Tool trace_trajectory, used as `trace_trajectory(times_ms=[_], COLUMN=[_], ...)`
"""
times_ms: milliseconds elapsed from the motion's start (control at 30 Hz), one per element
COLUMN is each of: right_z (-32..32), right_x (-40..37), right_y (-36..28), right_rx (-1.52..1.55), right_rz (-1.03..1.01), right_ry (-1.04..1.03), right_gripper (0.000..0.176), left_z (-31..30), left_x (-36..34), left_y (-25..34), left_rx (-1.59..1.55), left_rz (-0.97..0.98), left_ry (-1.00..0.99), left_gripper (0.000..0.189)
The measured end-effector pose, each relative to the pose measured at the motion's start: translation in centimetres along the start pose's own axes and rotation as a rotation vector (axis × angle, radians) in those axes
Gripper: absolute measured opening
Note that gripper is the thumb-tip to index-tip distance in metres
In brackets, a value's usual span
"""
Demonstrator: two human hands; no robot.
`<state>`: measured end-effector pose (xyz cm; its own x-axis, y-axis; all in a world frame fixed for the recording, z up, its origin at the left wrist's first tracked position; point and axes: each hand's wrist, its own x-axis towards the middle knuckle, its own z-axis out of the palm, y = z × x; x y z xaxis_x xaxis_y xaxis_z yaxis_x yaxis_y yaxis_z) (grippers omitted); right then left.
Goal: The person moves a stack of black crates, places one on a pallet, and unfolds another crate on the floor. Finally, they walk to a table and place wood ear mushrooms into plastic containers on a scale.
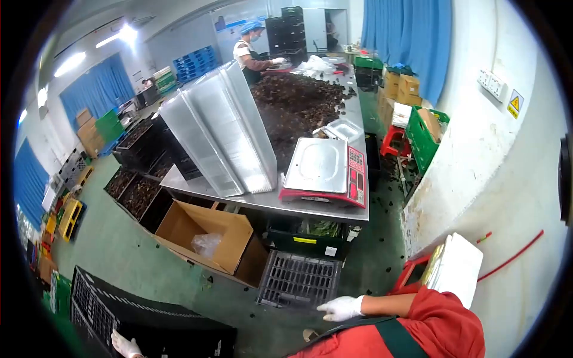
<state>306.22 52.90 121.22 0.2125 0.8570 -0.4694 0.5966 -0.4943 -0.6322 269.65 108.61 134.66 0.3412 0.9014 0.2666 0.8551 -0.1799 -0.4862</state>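
Observation:
My left hand (125, 345), in a white glove, is at the lower left with its fingers at the side of a large black plastic crate (173, 325). It appears to grip the crate, though part of the hand is cut off by the frame. My right hand (343, 308), gloved in white too, reaches out over the floor with fingers extended and nothing in it. Just beyond that hand a black slatted crate (301, 275) lies on the floor. An open cardboard box (239, 238) holding a clear plastic bag (206, 244) stands between the two crates and the table.
A steel table (262, 206) bears stacked clear plastic trays (224, 131), a red weighing scale (325, 170) and a heap of dark brown pieces (292, 104). A co-worker (248, 51) stands at its far end. Right are a green crate (425, 140) and a red stool (394, 142).

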Motion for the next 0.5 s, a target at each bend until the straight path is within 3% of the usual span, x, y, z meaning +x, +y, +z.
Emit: trace_trajectory(times_ms=[67, 133, 200, 233, 300, 333, 367, 400, 500], right_z=[-1.0, -0.4, 0.7, 0.7, -0.1, -0.5, -0.6, -0.5, -1.6], right_x=[0.5, 1.2, 2.0, 2.1, 3.5, 4.0, 5.2, 6.6, 10.4], right_y=[-0.9, -1.7, -2.0, -2.5, -2.9, -3.7, -4.2, -4.6, -7.6], right_rx=[0.034, 0.072, 0.098, 0.088, 0.064, 0.043, 0.078, 0.116, 0.346], right_rz=[0.052, 0.085, 0.091, 0.045, -0.040, -0.100, -0.146, -0.190, -0.329], right_ry=[0.037, 0.022, -0.044, -0.024, 0.015, -0.020, 0.012, 0.044, 0.098], right_gripper=[0.053, 0.051, 0.048, 0.044, 0.046, 0.048, 0.049, 0.050, 0.053], left_z=[-1.1, -1.3, -1.8, 5.5, 3.6, 2.5, -6.5, -8.4, -14.6], left_x=[1.7, 3.2, 4.2, 8.9, 11.8, 11.6, 7.9, 6.4, -2.0], left_y=[0.0, -3.8, -6.7, -10.2, -9.4, -10.2, -7.3, -6.3, -1.3], left_rx=[0.125, -0.200, -0.249, -0.309, -0.408, -0.372, -0.500, -0.509, -0.616], left_rz=[-0.035, 0.120, 0.158, 0.113, 0.184, 0.283, 0.269, 0.377, 0.538], left_ry=[-0.125, -0.238, -0.193, -0.128, 0.251, 0.470, 0.320, 0.435, 0.443], left_gripper=[0.091, 0.089, 0.079, 0.092, 0.076, 0.067, 0.058, 0.053, 0.049])
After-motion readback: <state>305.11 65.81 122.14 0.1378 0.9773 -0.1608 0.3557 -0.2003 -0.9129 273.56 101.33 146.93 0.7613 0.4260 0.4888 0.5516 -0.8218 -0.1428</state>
